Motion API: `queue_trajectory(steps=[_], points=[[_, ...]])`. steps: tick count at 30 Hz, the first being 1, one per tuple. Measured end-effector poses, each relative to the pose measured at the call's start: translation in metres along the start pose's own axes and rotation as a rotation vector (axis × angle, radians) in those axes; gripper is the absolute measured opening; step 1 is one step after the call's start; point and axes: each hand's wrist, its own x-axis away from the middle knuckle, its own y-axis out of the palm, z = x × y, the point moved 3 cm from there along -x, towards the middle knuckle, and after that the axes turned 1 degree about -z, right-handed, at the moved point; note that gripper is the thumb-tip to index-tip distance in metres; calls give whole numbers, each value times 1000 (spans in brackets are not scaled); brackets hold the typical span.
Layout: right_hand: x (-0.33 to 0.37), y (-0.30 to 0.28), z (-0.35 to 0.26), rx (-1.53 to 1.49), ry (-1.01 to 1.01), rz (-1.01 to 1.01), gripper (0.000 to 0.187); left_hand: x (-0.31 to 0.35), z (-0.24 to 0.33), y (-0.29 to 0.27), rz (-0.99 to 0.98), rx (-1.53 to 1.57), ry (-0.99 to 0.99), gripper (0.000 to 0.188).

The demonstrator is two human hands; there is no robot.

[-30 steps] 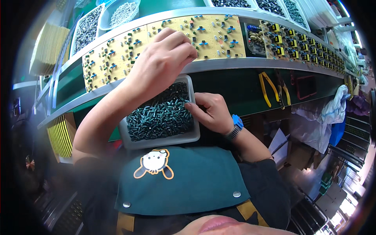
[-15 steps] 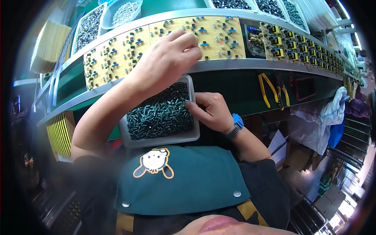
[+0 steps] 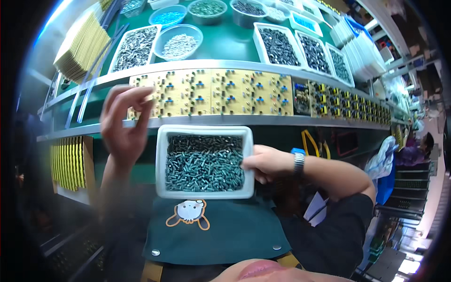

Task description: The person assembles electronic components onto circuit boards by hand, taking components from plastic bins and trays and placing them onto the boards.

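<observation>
My right hand (image 3: pixel 268 163) grips the right wall of a white plastic tray (image 3: pixel 162 164), thumb over the rim. The tray sits in front of my apron and holds many small dark green cylindrical components (image 3: pixel 204 170), probably capacitors. To the left of the tray my left hand (image 3: pixel 124 124) is raised, slightly blurred, with thumb and fingers curved and apart; I see nothing between them. Just beyond its fingertips a row of tan circuit boards (image 3: pixel 188 96), set with small blue, black and green parts, lies along a metal-edged rail.
Behind the rail stand trays of black components (image 3: pixel 278 46) and a round tub of whitish parts (image 3: pixel 180 45). Boards with yellow-black parts (image 3: pixel 350 103) continue the row rightward. Yellow-handled pliers (image 3: pixel 310 142) lie below the rail. Stacked boards (image 3: pixel 82 49) stand at far left.
My left hand has moved left, away from above the boards, and its fingers have spread. My right hand now holds the tray's side lower down. The view takes in more of the far table.
</observation>
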Motion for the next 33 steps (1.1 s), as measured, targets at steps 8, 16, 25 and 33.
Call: queue_trajectory(steps=[8, 16, 25, 33], points=[[35, -17, -99, -769, -212, 256, 25, 139, -61, -70, 227, -84, -406, 18], [-67, -157, -169, -1071, -264, 414, 36, 156, -53, -38, 206, -53, -429, 15], [-78, -163, -160, -1088, -172, 214, 51, 163, -55, -48, 114, -1, -531, 17], [-66, -185, -166, -540, -307, 200, 44, 165, -57, -42, 99, -55, -521, 17]])
